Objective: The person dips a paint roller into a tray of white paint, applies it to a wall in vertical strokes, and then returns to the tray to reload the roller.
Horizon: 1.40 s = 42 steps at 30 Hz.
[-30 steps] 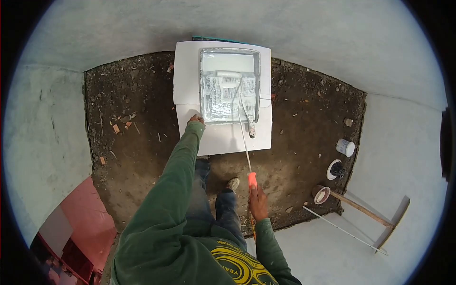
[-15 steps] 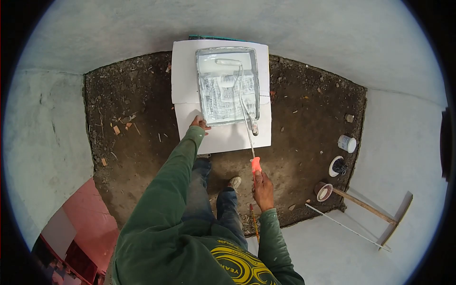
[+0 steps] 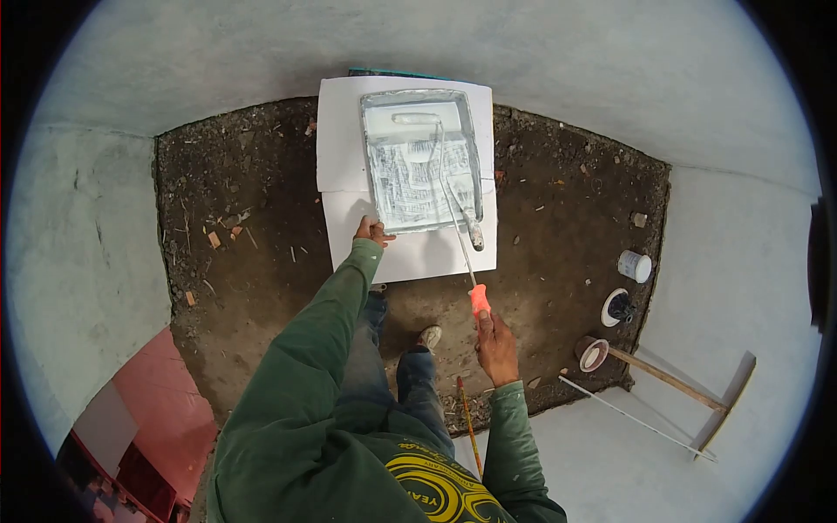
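Paint tray (image 3: 397, 183) set on white board (image 3: 410, 254) over dirt floor (image 3: 244, 174). Roller (image 3: 417, 118) laid in tray's far end. Its orange handle (image 3: 479, 301), nearer than tray, gripped by R hand (image 3: 497, 344), fingers closed round it. L hand (image 3: 373, 231) at tray's near-left corner, touching rim; whether it's gripped cannot be told.

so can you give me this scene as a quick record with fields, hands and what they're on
left hand: at the near left corner of the paint tray, fingers on its rim, grip unclear
right hand: closed around the orange handle of a long roller
roller head: lying in the far end of the tray
under the tray: white sheet on the dirt floor
to the right: white tub near the wall
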Each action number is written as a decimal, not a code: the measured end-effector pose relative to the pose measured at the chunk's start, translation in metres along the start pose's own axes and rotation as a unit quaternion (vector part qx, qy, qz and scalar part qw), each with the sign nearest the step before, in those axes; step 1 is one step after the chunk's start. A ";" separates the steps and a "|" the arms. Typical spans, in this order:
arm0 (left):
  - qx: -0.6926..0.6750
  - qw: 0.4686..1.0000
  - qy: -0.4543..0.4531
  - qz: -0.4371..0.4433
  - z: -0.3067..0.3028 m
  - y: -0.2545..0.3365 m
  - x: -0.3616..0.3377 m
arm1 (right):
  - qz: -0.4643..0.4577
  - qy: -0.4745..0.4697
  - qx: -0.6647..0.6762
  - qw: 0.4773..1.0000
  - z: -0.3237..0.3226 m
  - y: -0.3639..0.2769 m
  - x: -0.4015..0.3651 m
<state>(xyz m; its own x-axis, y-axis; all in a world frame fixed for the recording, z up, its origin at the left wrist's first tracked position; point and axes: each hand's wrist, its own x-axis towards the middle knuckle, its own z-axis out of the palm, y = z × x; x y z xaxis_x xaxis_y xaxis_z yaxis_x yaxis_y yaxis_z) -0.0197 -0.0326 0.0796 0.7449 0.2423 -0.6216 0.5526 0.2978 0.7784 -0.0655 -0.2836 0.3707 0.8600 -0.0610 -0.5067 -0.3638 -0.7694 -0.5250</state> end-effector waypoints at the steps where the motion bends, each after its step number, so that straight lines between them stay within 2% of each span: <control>1: -0.002 1.000 0.008 -0.015 0.001 0.000 0.001 | 0.029 -0.019 -0.003 0.999 -0.004 -0.004 0.000; 2: -0.004 0.999 0.016 -0.030 0.001 0.000 0.001 | 0.058 -0.039 -0.006 0.998 -0.006 -0.007 0.000; 9: 0.003 0.999 0.013 -0.039 -0.002 -0.002 0.005 | 0.052 -0.065 -0.011 0.996 -0.025 -0.016 0.002; 11: -0.082 0.991 0.038 -0.095 0.001 0.003 0.005 | 0.140 -0.116 0.035 0.983 -0.039 -0.040 0.001; 12: -0.082 0.991 0.038 -0.096 0.000 0.000 0.005 | 0.141 -0.116 0.034 0.983 -0.038 -0.035 0.003; 14: 0.010 0.999 0.023 -0.031 -0.002 -0.011 0.008 | 0.098 -0.103 0.021 0.990 -0.031 -0.016 0.011; 18: 0.003 0.999 0.023 -0.035 -0.002 -0.011 0.009 | 0.044 -0.077 -0.019 0.996 -0.022 -0.005 0.018; 20: -0.025 0.997 0.030 -0.069 0.000 -0.007 0.007 | -0.141 -0.017 -0.127 0.982 -0.027 0.008 0.013; 21: -0.025 0.997 0.030 -0.069 -0.001 -0.008 0.007 | -0.141 -0.018 -0.128 0.982 -0.036 -0.009 0.009; 23: 0.003 0.998 0.023 -0.056 -0.003 -0.016 0.009 | 0.102 -0.109 -0.001 0.989 -0.061 -0.058 -0.002; 24: 0.002 0.998 0.022 -0.056 -0.003 -0.019 0.011 | 0.102 -0.109 -0.002 0.989 -0.062 -0.052 -0.004; 27: -0.012 0.999 0.012 -0.038 -0.004 -0.020 0.011 | 0.074 -0.105 -0.020 0.992 -0.065 -0.019 -0.016; 29: 0.000 0.998 0.009 -0.059 -0.002 -0.005 0.003 | -0.096 -0.079 -0.071 0.990 -0.066 -0.004 -0.026; 33: -0.009 0.999 0.012 -0.051 -0.001 -0.003 0.000 | -0.038 -0.114 -0.075 0.990 -0.068 -0.007 -0.033; 35: -0.016 0.997 0.057 -0.055 0.004 -0.002 -0.001 | -0.169 -0.062 -0.152 0.972 -0.062 0.002 -0.032; 36: -0.016 0.997 0.054 -0.055 0.005 -0.006 0.001 | -0.167 -0.060 -0.153 0.972 -0.059 0.003 -0.028; 38: 0.008 0.998 0.042 -0.053 0.002 -0.011 0.006 | -0.298 0.019 -0.240 0.924 -0.051 0.003 -0.013; 39: 0.009 0.998 0.042 -0.051 0.002 -0.012 0.007 | -0.298 0.021 -0.239 0.924 -0.050 -0.002 -0.008; 41: -0.019 0.998 0.049 -0.042 0.002 -0.015 0.008 | -0.144 -0.036 -0.173 0.974 -0.049 -0.012 -0.002; 42: -0.019 0.998 0.051 -0.042 0.002 -0.013 0.007 | -0.145 -0.036 -0.172 0.974 -0.052 -0.022 -0.004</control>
<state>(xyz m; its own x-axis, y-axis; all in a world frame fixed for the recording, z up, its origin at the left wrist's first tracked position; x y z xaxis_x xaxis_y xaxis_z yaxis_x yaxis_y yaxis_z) -0.0207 -0.0369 0.0656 0.6543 0.3067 -0.6912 0.5953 0.3548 0.7210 -0.0426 -0.2991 0.4203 0.8765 0.2257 -0.4252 0.0421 -0.9158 -0.3994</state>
